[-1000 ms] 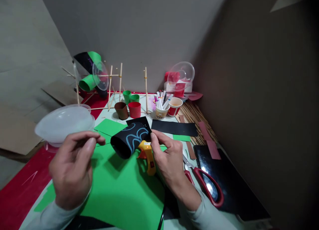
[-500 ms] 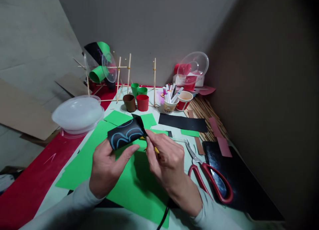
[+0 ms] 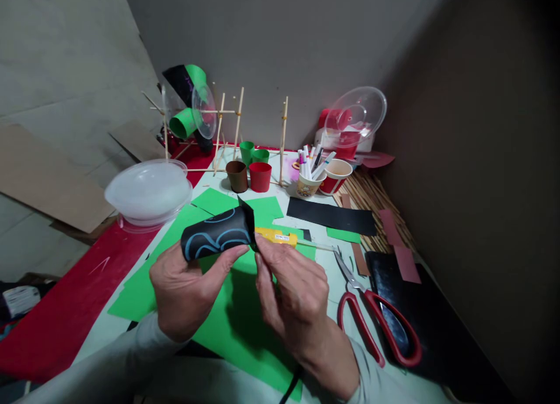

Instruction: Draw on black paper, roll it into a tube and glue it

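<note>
In the head view, the tube (image 3: 219,232), black with blue wavy lines, is held above the green sheet (image 3: 210,334) on the desk (image 3: 322,287). It looks like rolled paper: very light, springy, easily dented and probably not slippery. A loose grip round its middle should suit it; squeezing would likely flatten it. The black flap (image 3: 248,217) at its right end seems thin and bendable, best taken by an edge.

The left hand (image 3: 184,293) is curled round the tube from below, fingers hidden behind it, thumb along the lower side. The right hand (image 3: 295,293) is nearly closed, fingertips pinching the flap's lower edge. The glue gun (image 3: 275,236) lies just behind the right hand.
</note>
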Demonstrator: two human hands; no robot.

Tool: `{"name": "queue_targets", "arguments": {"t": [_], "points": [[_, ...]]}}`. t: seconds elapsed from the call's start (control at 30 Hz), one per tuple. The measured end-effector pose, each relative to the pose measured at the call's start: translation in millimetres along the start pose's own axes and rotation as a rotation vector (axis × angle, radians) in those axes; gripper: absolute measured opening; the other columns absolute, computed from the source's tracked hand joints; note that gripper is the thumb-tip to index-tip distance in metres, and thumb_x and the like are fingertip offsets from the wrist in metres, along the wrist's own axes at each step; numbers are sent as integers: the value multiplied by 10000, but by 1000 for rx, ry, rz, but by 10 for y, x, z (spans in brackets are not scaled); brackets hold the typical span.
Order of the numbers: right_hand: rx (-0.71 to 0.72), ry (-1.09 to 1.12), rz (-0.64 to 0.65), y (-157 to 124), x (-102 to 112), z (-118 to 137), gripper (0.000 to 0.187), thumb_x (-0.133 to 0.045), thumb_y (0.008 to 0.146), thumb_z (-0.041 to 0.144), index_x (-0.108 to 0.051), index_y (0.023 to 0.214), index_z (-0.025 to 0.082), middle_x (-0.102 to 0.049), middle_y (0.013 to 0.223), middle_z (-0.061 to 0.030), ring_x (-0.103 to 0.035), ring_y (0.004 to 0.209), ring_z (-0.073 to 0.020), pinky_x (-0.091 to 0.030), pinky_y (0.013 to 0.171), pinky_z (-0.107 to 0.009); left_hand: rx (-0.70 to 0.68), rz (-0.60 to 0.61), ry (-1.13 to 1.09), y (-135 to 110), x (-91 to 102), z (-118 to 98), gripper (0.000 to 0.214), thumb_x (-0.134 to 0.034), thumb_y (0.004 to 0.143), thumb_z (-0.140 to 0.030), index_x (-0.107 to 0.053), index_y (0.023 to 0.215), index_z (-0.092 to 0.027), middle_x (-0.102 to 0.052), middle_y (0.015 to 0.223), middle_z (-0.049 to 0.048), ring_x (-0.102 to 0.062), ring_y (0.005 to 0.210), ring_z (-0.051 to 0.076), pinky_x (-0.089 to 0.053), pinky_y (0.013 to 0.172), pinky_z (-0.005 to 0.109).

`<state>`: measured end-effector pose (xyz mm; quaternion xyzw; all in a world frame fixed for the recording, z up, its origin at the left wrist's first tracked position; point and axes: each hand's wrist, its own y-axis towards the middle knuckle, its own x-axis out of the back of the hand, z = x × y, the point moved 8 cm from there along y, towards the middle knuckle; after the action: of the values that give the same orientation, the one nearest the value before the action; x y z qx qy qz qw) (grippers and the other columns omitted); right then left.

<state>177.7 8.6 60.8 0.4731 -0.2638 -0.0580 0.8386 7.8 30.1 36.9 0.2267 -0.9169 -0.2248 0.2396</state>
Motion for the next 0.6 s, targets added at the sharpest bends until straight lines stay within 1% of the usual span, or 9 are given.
{"name": "queue_targets", "arguments": {"t": [0.07, 0.2, 0.33, 0.4, 0.47, 0.53, 0.6], "points": [[-6, 6, 1, -22, -17, -7, 361, -571, 907, 13, -665, 1243, 104, -817, 1017, -161, -785, 835, -251, -650, 732, -380, -19, 2, -1, -2, 1, -30, 106, -846, 758, -362, -779, 826, -318, -720, 689, -52, -681, 709, 201, -552, 839, 367], [-16, 20, 13, -47, -53, -18, 393, -564, 910, 20, -654, 1280, 114, -814, 1023, -160, -784, 865, -249, -658, 764, -378, -42, -11, -17, 14, -5, -84, 109, -856, 751, -316, -787, 833, -300, -736, 711, -48, -692, 707, 196, -560, 847, 362], [-30, 23, 34, -27, -54, 0, 331, -566, 923, 25, -688, 1223, 94, -818, 1010, -153, -786, 844, -240, -655, 772, -357, -50, -20, -55, 47, -10, -136, 127, -862, 729, -247, -790, 821, -296, -753, 719, -42, -714, 718, 214, -580, 835, 363], [-106, 44, 44, -13, -37, -49, 289, -548, 953, 64, -713, 1189, 84, -819, 1021, -148, -790, 890, -230, -645, 826, -334, -88, -16, -62, 45, -9, -179, 133, -853, 737, -218, -790, 823, -298, -777, 765, -38, -718, 705, 207, -590, 824, 356], [-234, 86, 40, -14, -5, -156, 301, -498, 1003, 132, -731, 1186, 84, -815, 1075, -142, -784, 982, -216, -621, 909, -307, -179, -7, -45, 16, -9, -241, 153, -837, 759, -188, -786, 848, -302, -797, 831, -34, -733, 729, 203, -600, 808, 346], [-382, 165, 56, -42, 0, -294, 367, -437, 1054, 230, -711, 1262, 102, -776, 1220, -132, -739, 1142, -204, -574, 1016, -300, -321, -13, 8, -46, -8, -315, 194, -822, 776, -156, -776, 901, -297, -807, 901, -22, -745, 776, 200, -604, 783, 334], [-497, 299, 104, -87, -47, -400, 438, -397, 1084, 347, -627, 1402, 154, -684, 1398, -99, -640, 1308, -201, -507, 1116, -325, -444, -30, 66, -114, -12, -358, 216, -825, 769, -139, -766, 918, -284, -807, 920, -8, -748, 798, 201, -601, 764, 322]]}}
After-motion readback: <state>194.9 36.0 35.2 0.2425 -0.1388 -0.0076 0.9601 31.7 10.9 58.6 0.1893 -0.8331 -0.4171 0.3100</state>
